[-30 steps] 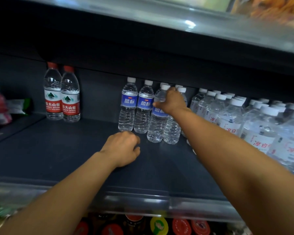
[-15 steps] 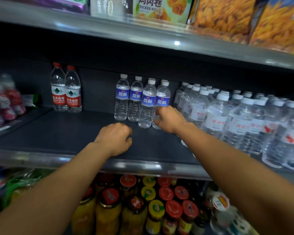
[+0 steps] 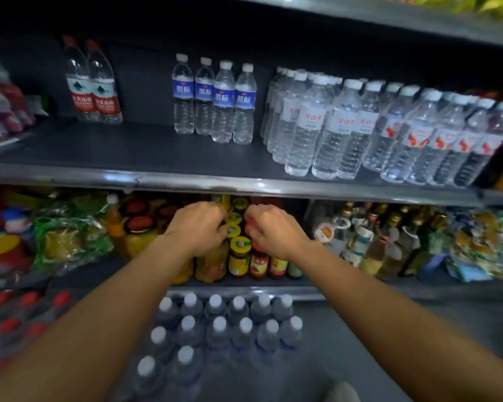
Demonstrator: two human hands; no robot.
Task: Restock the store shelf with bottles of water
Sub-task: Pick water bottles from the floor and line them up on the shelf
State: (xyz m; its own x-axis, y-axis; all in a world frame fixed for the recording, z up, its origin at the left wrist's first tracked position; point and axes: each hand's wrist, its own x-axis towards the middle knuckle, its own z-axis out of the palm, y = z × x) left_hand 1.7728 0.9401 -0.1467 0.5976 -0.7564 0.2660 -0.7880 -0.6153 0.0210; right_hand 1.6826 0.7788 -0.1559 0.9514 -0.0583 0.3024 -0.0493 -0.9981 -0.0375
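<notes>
Now both empty: left hand [image 3: 196, 229] and right hand [image 3: 273, 232] loosely curled, gripping nothing, side by side before the jars [image 3: 240, 256]. Between loads. Blue-label bottles [image 3: 214, 100] shelved at twelve o'clock; refill pack [image 3: 221, 329] at six, next grab probably there.

Both bare forearms stretched forward and converging toward the centre of view. Left hand [image 3: 198, 229] back-up, knuckles raised, fingers curled under loosely, nothing seen in its grasp. Right hand [image 3: 273, 232] likewise back-up, fingers folded inward, just beside the left, a narrow gap between them. Wrists roughly level.
</notes>
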